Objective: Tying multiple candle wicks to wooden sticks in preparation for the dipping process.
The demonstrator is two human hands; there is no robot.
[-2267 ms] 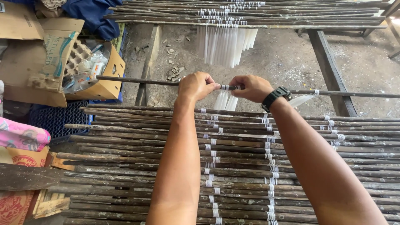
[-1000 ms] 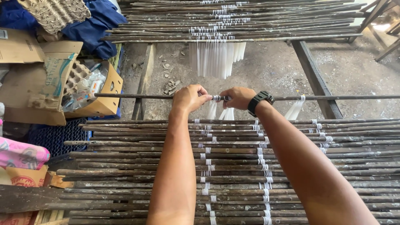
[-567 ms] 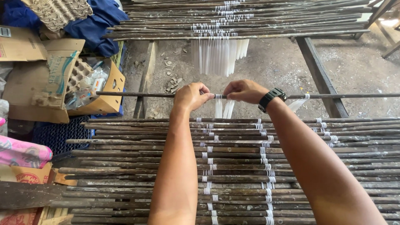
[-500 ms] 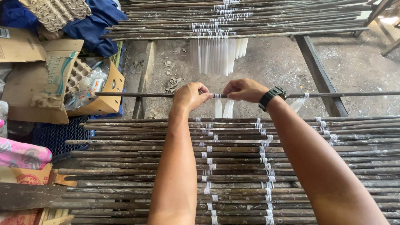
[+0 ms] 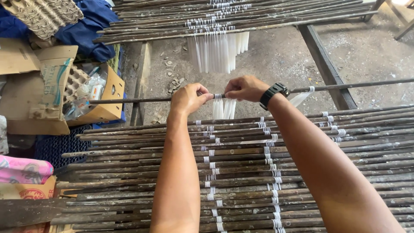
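Dark rod (image 5: 142,99) spanning the gap above stacked rods (image 5: 241,172), pinched by left hand (image 5: 188,97) and right hand (image 5: 244,88) around white string (image 5: 218,96); white candles (image 5: 223,108) hanging at 6 o'clock.

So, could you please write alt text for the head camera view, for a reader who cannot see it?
Two bare hands, left hand and right hand, pinch a thin dark rod on either side of white string windings, with white candles hanging below. Nearer lies a rack of dark sticks; a cardboard box sits to the left.
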